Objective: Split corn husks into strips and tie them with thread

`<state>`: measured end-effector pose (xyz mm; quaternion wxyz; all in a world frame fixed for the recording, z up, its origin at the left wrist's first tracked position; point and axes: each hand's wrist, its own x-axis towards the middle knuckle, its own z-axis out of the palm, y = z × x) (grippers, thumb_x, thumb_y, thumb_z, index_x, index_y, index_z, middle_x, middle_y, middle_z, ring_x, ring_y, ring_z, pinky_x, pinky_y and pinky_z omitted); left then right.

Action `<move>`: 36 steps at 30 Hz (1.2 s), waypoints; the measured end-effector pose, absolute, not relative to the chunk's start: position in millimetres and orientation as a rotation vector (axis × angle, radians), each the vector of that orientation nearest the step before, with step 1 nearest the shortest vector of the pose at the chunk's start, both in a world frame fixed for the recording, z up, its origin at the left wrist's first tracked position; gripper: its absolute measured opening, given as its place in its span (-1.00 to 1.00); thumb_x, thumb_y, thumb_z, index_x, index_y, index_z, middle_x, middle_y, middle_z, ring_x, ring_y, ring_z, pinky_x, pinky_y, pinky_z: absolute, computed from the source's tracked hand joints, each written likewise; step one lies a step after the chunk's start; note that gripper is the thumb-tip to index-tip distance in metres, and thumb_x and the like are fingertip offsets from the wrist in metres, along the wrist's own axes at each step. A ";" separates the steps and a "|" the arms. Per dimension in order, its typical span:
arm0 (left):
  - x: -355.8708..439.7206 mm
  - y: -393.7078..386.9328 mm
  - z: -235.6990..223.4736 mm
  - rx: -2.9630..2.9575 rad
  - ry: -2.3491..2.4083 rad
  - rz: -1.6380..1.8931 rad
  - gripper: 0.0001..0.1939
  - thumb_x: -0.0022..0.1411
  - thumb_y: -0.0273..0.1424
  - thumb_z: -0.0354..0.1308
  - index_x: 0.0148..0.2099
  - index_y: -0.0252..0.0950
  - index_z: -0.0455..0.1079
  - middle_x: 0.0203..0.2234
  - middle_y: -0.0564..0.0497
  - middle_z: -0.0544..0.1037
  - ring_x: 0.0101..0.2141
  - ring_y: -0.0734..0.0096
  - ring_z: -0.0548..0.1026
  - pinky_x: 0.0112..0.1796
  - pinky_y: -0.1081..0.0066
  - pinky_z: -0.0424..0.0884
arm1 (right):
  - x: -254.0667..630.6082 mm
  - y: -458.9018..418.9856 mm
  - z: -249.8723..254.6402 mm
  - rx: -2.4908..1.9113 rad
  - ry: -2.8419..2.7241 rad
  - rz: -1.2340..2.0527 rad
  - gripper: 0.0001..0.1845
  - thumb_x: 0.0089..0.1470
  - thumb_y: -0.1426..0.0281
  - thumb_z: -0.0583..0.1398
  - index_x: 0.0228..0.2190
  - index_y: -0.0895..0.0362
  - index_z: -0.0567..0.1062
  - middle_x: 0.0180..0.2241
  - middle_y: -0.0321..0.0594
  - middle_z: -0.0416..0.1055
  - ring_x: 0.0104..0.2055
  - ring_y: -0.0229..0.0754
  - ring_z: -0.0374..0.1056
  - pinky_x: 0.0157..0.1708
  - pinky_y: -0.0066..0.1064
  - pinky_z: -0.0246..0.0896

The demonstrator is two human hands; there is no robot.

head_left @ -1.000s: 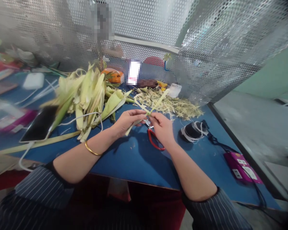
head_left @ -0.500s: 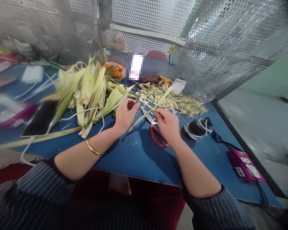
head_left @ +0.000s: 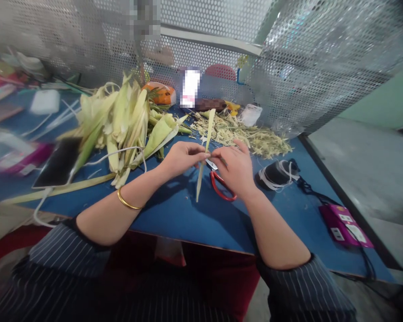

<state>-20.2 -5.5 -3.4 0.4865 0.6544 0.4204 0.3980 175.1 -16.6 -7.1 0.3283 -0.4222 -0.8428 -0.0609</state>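
Observation:
A narrow pale-green corn husk strip [head_left: 209, 129] stands nearly upright between my hands over the blue table. My left hand [head_left: 183, 157] pinches it near its middle with thumb and fingers. From the other side, my right hand [head_left: 234, 167] has its thumb and forefinger closed at the same spot, fingertips meeting the left ones. Red-handled scissors [head_left: 222, 190] lie under the right hand, their blades partly hidden. A bundle of corn husks [head_left: 121, 123] spreads to the left of my hands, and a heap of husk scraps [head_left: 258, 136] lies beyond them.
A black spool wound with white string [head_left: 278, 175] lies right of my hand, with a purple power strip [head_left: 345, 226] farther right. A phone [head_left: 58, 163] with a white cable sits at left. Perforated metal panels [head_left: 215, 49] border the table's back.
My left hand has moved right and closed on the husk strip, which it was apart from before. The strip has turned from slanting to nearly upright.

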 end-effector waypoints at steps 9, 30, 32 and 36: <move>-20.1 -3.5 -2.6 1.132 1.036 0.761 -0.68 0.20 -0.14 0.27 -0.38 -0.32 0.51 -0.37 -0.15 0.65 -0.64 0.58 0.39 -0.64 0.47 0.03 | 179.5 -12.5 -6.0 -1.168 -2.244 -0.039 -0.83 0.27 0.35 0.13 -0.36 0.03 0.48 -0.36 -0.30 0.55 -0.27 -0.16 0.43 0.24 -0.10 -0.02; -4.6 -20.4 -13.9 1.920 1.125 0.459 -0.61 0.18 -0.24 0.23 -0.65 -0.25 0.39 -0.76 0.05 0.43 -0.74 0.51 0.33 -0.59 0.43 0.17 | 162.2 -21.6 -6.3 -1.180 -1.599 0.963 -0.78 0.02 0.21 0.31 -0.50 0.08 0.48 -0.58 -0.38 0.29 -0.51 -0.30 0.13 -0.46 -0.38 0.03; -4.4 -20.4 -16.2 2.023 1.198 0.454 -0.57 0.19 -0.25 0.23 -0.69 -0.24 0.35 -0.78 0.05 0.41 -0.74 0.52 0.29 -0.59 0.41 0.13 | 160.1 -25.3 -4.0 -1.156 -1.595 0.948 -0.79 0.05 0.24 0.29 -0.50 0.08 0.45 -0.61 -0.40 0.22 -0.55 -0.32 0.08 -0.49 -0.38 -0.02; -6.4 -14.6 -16.0 1.702 1.204 0.560 -0.58 0.24 -0.24 0.19 -0.63 -0.27 0.41 -0.68 -0.03 0.50 -0.68 0.49 0.39 -0.57 0.42 0.20 | 159.3 -33.7 0.7 -1.167 -1.642 0.605 -0.85 0.16 0.29 0.22 -0.43 0.05 0.44 -0.55 -0.35 0.33 -0.50 -0.26 0.25 -0.40 -0.33 0.17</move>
